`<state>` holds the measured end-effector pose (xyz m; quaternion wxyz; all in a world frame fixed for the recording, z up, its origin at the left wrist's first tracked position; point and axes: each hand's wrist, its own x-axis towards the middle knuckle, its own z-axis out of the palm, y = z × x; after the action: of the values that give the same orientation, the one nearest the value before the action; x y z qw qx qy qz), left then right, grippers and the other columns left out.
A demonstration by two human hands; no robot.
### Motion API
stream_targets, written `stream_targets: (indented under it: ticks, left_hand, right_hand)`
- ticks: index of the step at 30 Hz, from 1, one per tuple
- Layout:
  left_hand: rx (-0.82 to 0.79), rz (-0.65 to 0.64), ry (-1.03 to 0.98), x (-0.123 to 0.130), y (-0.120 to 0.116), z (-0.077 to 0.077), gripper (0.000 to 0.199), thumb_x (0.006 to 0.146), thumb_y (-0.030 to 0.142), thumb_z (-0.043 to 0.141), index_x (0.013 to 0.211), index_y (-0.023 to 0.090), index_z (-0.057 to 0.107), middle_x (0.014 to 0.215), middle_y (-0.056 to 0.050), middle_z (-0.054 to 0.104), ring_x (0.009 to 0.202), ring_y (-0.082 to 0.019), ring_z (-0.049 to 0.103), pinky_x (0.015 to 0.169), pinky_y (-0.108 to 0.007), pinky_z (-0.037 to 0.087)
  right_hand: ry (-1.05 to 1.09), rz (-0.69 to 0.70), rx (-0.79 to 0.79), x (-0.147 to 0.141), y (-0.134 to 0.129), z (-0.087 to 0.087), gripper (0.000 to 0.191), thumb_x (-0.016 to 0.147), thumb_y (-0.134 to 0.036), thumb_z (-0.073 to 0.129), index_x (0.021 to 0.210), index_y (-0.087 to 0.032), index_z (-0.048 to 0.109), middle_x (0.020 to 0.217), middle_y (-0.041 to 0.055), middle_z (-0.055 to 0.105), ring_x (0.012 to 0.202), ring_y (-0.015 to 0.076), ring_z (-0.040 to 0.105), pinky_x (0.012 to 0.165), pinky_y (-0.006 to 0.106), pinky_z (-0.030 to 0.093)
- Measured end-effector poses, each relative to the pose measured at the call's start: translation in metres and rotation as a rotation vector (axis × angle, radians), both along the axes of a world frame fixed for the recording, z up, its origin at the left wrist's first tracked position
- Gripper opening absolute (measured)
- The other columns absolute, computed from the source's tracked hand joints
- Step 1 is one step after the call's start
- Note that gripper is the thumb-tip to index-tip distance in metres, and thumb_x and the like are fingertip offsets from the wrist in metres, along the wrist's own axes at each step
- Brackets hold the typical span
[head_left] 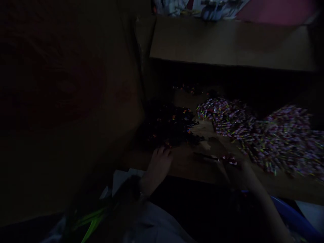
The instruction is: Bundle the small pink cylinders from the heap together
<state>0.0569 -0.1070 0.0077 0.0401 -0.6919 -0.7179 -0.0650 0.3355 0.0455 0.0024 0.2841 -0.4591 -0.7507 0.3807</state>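
The view is very dark and partly blurred. My left hand (158, 167) rests at the near edge of a heap of small black pieces (164, 123) with orange specks; its fingers are curled and what lies under them is hidden. To the right, my right hand (239, 170) is closed around small red-and-white pieces (229, 159). A thin dark stick-like thing (206, 156) points left from that hand; I cannot tell its kind. Beyond my right hand spreads a large heap of shiny, multicoloured small pieces (278, 138).
A wooden work surface (182, 165) runs under both heaps. Brown board walls (118, 111) stand at the left, with a cardboard-like panel (227, 42) across the back. A blue tub rim (293, 212) is at the lower right, and white paper (124, 179) lies near my left wrist.
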Motion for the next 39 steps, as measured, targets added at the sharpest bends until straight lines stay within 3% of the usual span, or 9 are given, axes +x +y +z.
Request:
stream_targets:
  ticks: [4,7,13,17,20,22,28,34,39]
  left_hand:
    - [-0.046,-0.324,0.105,-0.033,-0.014,-0.017,0.025,0.087,0.015,0.053,0.110,0.020,0.062,0.130,-0.007,0.053,0.123,-0.021,0.044,0.107,-0.041,0.026]
    - [-0.045,-0.389,0.125,-0.045,-0.007,-0.022,0.033,0.086,0.011,0.052,0.117,0.021,0.057,0.134,-0.005,0.050,0.120,-0.019,0.046,0.103,-0.035,0.031]
    - [0.074,-0.408,0.118,-0.023,0.044,-0.010,0.021,0.088,0.011,0.049,0.106,0.017,0.058,0.128,-0.006,0.053,0.120,-0.023,0.044,0.099,-0.038,0.035]
    - [0.135,-0.368,-0.012,0.007,0.082,-0.007,0.014,0.089,0.012,0.049,0.099,0.018,0.058,0.092,-0.002,0.063,0.096,-0.017,0.055,0.102,-0.039,0.033]
    - [0.210,-0.294,-0.023,0.026,0.101,-0.008,0.020,0.090,0.010,0.045,0.103,0.019,0.057,0.085,-0.001,0.062,0.091,-0.017,0.055,0.110,-0.050,0.020]
    - [0.230,-0.267,-0.027,0.036,0.109,-0.009,0.020,0.090,0.010,0.045,0.101,0.018,0.059,0.084,-0.001,0.062,0.092,-0.018,0.055,0.113,-0.055,0.009]
    - [0.210,-0.240,-0.167,0.049,0.118,-0.019,0.020,0.086,0.011,0.050,0.097,0.022,0.061,0.087,-0.002,0.064,0.114,-0.024,0.047,0.110,-0.063,-0.002]
    - [0.155,-0.192,-0.214,0.052,0.114,-0.034,0.017,0.090,0.019,0.050,0.104,0.024,0.058,0.094,-0.002,0.064,0.104,-0.021,0.052,0.109,-0.062,0.001]
    - [0.134,-0.198,-0.206,0.051,0.114,-0.036,0.021,0.089,0.015,0.050,0.106,0.025,0.057,0.096,-0.001,0.061,0.099,-0.020,0.052,0.109,-0.063,0.001]
  right_hand:
    - [-0.176,-0.041,0.204,0.016,0.001,-0.004,0.022,0.073,-0.035,0.059,0.087,-0.019,0.065,0.088,0.0114,0.068,0.079,0.0283,0.063,0.065,0.035,0.047]
    - [-0.162,-0.020,0.131,0.001,-0.005,-0.010,0.025,0.077,-0.038,0.052,0.087,-0.018,0.062,0.079,0.0101,0.069,0.073,0.0252,0.063,0.062,0.033,0.047]
    - [-0.092,0.063,0.013,-0.040,-0.006,-0.029,0.028,0.071,-0.046,0.053,0.077,-0.019,0.060,0.073,0.0080,0.067,0.067,0.0226,0.060,0.060,0.031,0.044]
    - [0.025,-0.021,-0.085,-0.039,0.004,-0.019,0.030,0.072,-0.045,0.058,0.085,-0.019,0.056,0.076,0.0058,0.065,0.070,0.0211,0.059,0.061,0.030,0.043]
    - [0.140,-0.073,-0.177,-0.034,0.017,-0.004,0.035,0.070,-0.048,0.063,0.087,-0.019,0.053,0.069,0.0004,0.060,0.060,0.0164,0.054,0.054,0.026,0.041]
    - [0.154,-0.009,-0.241,-0.032,0.029,0.001,0.035,0.070,-0.050,0.064,0.081,-0.019,0.054,0.060,-0.0028,0.053,0.052,0.0129,0.047,0.048,0.024,0.036]
    - [0.152,0.152,-0.427,-0.040,0.056,-0.013,0.039,0.067,-0.051,0.070,0.085,-0.017,0.061,0.059,-0.0046,0.051,0.050,0.0096,0.042,0.047,0.022,0.032]
    - [0.228,0.299,-0.428,-0.044,0.059,-0.027,0.034,0.072,-0.042,0.069,0.096,-0.018,0.064,0.089,0.0030,0.065,0.080,0.0171,0.057,0.074,0.028,0.045]
    - [0.248,0.262,-0.456,-0.040,0.060,-0.036,0.029,0.070,-0.039,0.072,0.090,-0.019,0.064,0.087,0.0011,0.065,0.079,0.0165,0.058,0.073,0.027,0.045]
